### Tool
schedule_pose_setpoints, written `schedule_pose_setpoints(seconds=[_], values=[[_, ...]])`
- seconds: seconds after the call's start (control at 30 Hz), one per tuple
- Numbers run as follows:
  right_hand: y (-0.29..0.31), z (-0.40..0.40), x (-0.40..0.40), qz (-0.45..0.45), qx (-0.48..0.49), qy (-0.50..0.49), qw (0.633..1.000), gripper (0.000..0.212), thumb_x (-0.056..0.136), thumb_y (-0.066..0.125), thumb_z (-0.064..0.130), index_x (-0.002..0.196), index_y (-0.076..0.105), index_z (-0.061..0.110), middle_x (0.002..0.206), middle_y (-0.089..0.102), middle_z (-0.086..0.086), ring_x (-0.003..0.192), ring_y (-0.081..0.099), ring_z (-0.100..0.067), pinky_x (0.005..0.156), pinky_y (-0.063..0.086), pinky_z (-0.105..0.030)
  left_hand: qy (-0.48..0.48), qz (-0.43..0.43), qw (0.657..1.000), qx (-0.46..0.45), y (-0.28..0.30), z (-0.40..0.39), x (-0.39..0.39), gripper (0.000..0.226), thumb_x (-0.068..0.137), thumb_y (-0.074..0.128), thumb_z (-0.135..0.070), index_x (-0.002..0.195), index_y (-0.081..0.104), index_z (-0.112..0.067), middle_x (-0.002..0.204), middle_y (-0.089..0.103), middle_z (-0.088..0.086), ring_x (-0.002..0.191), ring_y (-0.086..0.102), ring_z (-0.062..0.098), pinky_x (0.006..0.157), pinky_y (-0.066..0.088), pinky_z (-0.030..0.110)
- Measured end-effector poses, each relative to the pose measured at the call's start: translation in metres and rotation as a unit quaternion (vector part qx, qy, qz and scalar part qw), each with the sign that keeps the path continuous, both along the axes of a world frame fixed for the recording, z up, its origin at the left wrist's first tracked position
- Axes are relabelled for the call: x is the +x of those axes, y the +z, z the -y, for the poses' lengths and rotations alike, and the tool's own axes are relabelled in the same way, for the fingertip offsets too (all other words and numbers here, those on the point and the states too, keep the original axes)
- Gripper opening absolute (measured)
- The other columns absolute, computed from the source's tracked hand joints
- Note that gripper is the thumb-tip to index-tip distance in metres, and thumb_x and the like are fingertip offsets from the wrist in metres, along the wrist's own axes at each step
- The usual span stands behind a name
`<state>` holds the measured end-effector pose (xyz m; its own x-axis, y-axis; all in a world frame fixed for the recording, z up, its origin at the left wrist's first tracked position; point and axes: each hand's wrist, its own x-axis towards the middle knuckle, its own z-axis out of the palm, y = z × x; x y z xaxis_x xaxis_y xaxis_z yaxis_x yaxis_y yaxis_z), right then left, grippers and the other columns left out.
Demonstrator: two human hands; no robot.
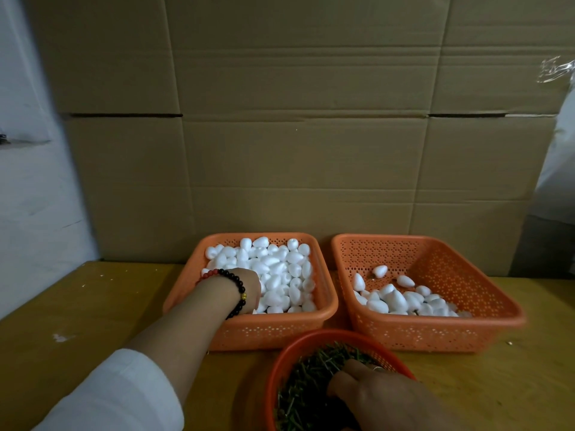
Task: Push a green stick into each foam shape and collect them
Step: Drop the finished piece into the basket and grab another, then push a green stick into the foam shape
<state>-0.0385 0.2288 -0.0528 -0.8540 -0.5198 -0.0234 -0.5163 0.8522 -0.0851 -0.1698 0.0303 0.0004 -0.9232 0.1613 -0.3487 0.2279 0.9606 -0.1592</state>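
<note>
An orange basket (pixel 326 301) in the middle is heaped with white foam shapes (pixel 280 269). My left hand (pixel 249 290), with a bead bracelet on its wrist, reaches down into that heap; its fingers are hidden among the shapes. To the right, a second orange basket (pixel 497 293) holds a smaller pile of foam shapes (pixel 404 298) along its near side. A round red bowl (pixel 280 359) at the front is full of short green sticks (pixel 314 377). My right hand (pixel 382 396) rests palm down in the sticks, fingertips buried.
The baskets stand on a yellow wooden table (pixel 93 306). A wall of flattened cardboard (pixel 295 135) rises directly behind them. Clear plastic (pixel 557 70) hangs at the upper right. White crumbs dot the table at the left.
</note>
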Motion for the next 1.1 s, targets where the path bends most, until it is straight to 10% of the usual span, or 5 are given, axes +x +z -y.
schedule_pose_setpoints(seconds=[0.27,0.37,0.6,0.77,1.1], values=[[0.003,0.002,0.001,0.010,-0.001,-0.004,1.000,0.035,0.091,0.048,0.046,0.121,0.046,0.029,0.115,0.045,0.006,0.106,0.054,-0.015,0.080,0.041,-0.025,0.052,-0.040,0.966,0.249,-0.011,0.029,-0.007,0.018,0.086,0.065,-0.020,0.103,0.068,-0.026,0.108,0.067,-0.003,0.088,0.065,0.012,0.069,0.053,0.022],[0.005,0.002,0.001,0.019,-0.003,-0.002,1.000,0.037,0.091,0.048,0.045,0.123,0.046,0.027,0.117,0.046,0.005,0.108,0.053,-0.015,0.086,0.043,-0.027,0.075,-0.075,0.925,0.365,-0.010,0.032,-0.005,0.012,0.084,0.067,-0.022,0.093,0.067,-0.030,0.097,0.068,-0.006,0.085,0.067,0.011,0.077,0.058,0.028],[0.008,0.002,0.000,0.029,0.015,-0.005,0.999,0.038,0.092,0.050,0.043,0.126,0.046,0.027,0.122,0.045,0.005,0.112,0.052,-0.016,0.090,0.045,-0.027,0.070,-0.044,0.675,0.733,-0.010,0.010,0.041,0.018,0.086,0.067,-0.002,0.096,0.072,-0.016,0.094,0.071,0.000,0.092,0.068,0.015,0.078,0.057,0.029],[0.006,0.001,-0.001,0.010,0.020,-0.012,1.000,0.034,0.094,0.047,0.041,0.125,0.047,0.027,0.123,0.046,0.004,0.112,0.053,-0.019,0.086,0.047,-0.031,0.100,0.126,0.433,0.887,-0.007,-0.010,0.070,0.023,0.075,0.062,0.001,0.097,0.070,0.002,0.097,0.070,0.019,0.089,0.069,0.028,0.071,0.058,0.030],[0.001,-0.001,-0.002,-0.024,0.009,-0.007,1.000,0.030,0.097,0.042,0.038,0.125,0.049,0.030,0.122,0.050,0.006,0.109,0.057,-0.019,0.083,0.047,-0.030,0.077,0.274,0.299,0.911,0.010,-0.019,0.092,0.033,0.079,0.048,0.004,0.103,0.072,0.002,0.105,0.067,0.026,0.087,0.070,0.032,0.067,0.060,0.032]])
